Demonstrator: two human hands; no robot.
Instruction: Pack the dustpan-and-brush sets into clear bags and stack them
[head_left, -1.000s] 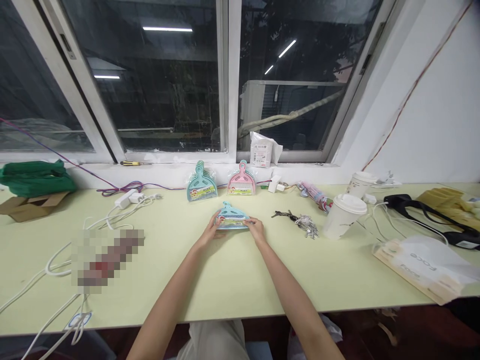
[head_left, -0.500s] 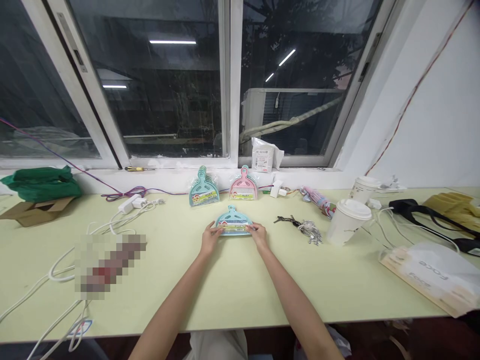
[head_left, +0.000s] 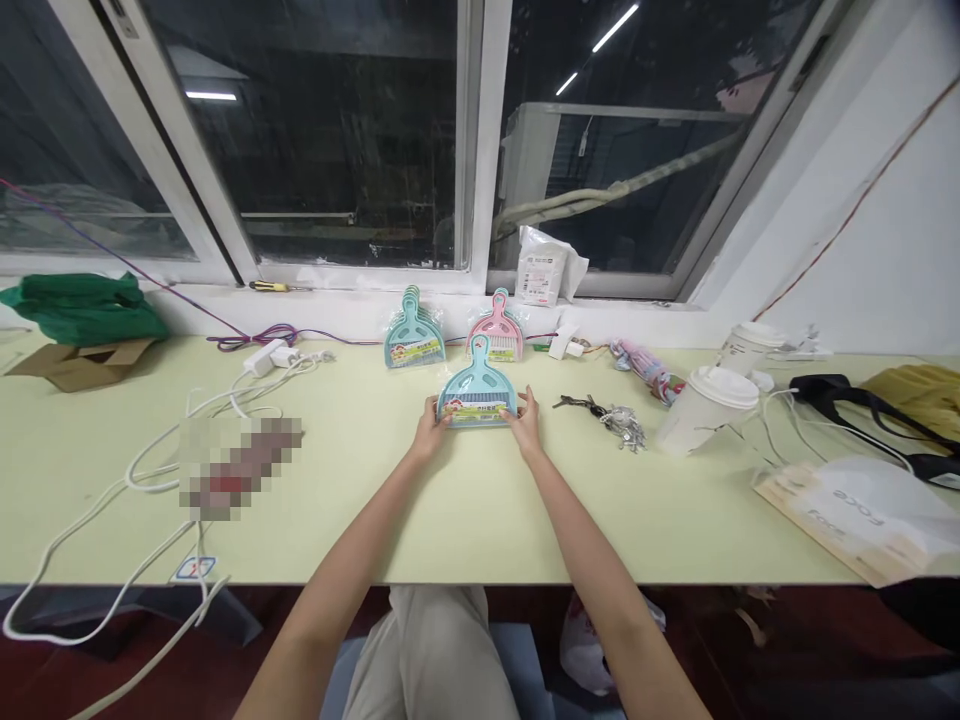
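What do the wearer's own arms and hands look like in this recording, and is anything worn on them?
The left hand and right hand are ungloved, with no ring or watch visible. Both slim forearms are bare, with no sleeves in view.

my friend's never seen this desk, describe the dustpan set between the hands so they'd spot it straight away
On the pale green table below the window, find the left hand and right hand. Between them stands a light blue dustpan set, handle up. Unlike the green-blue stack and pink stack behind it, it is gripped at both sides.
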